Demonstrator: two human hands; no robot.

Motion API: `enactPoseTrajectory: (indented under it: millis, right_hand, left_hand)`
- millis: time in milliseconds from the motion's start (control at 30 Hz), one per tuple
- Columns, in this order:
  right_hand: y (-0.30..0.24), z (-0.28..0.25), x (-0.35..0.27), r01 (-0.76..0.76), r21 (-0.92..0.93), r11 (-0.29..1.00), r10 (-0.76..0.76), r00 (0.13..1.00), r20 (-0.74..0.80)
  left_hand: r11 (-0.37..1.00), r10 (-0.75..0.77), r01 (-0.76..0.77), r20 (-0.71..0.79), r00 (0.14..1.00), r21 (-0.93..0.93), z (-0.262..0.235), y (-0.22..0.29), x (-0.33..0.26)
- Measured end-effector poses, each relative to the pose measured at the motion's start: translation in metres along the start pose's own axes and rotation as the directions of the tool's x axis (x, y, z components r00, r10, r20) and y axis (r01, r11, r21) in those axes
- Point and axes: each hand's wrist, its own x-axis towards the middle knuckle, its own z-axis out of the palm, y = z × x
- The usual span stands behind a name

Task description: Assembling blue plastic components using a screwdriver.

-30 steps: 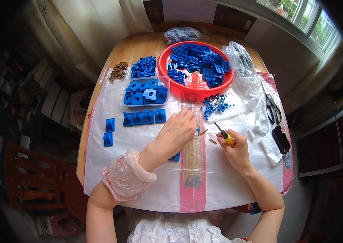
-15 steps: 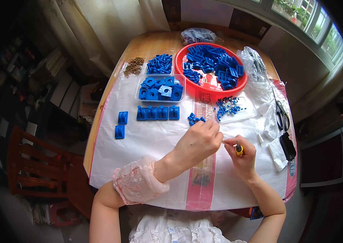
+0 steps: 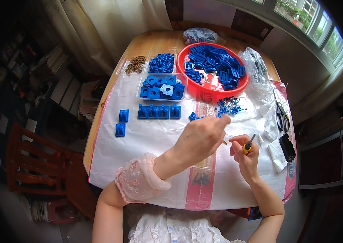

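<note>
My left hand [image 3: 201, 135], a little smeared by motion, is over the middle of the table with its fingers curled and the index finger pointing at the small blue and silver parts [image 3: 229, 106]. A short brass-coloured piece [image 3: 225, 142] shows at the edge of its curled fingers; whether they grip it is unclear. To the right, my right hand [image 3: 246, 156] is closed round a yellow-handled screwdriver [image 3: 247, 147], its metal shaft tilted up and away. Just past my left hand lie a few blue pieces [image 3: 193, 116], partly hidden by it.
Farther back stand a red basin [image 3: 246, 83] of blue parts, a clear box [image 3: 142, 98] of square blue plates, small blue pieces [image 3: 161, 63] and brass screws [image 3: 135, 65]. Blue assemblies [image 3: 159, 111] stand in a row; two more [image 3: 121, 123] sit left. Scissors [image 3: 283, 117] lie right.
My hands have come apart. The left has moved slightly forward, its index finger stretching toward the small parts; the right has shifted right, and the screwdriver's shaft now shows more.
</note>
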Motion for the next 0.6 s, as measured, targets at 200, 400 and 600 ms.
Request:
enactPoseTrajectory:
  millis: [200,400,600]
  right_hand:
    - [-0.005,-0.005,0.003,-0.070,0.130,0.989,0.061,0.996,0.069]
    - [-0.019,-0.005,0.006,-0.138,0.130,0.982,0.127,0.988,0.085]
    - [-0.036,-0.008,0.000,-0.465,0.239,0.852,0.371,0.860,0.350]
  left_hand:
    - [0.412,-0.500,0.083,-0.148,0.853,-0.908,-0.075,-0.016,0.033]
    - [-0.223,-0.533,-0.364,-0.199,0.822,-0.905,-0.151,-0.035,0.023]
    - [-0.416,-0.479,-0.504,-0.289,0.829,-0.757,-0.200,-0.017,0.000]
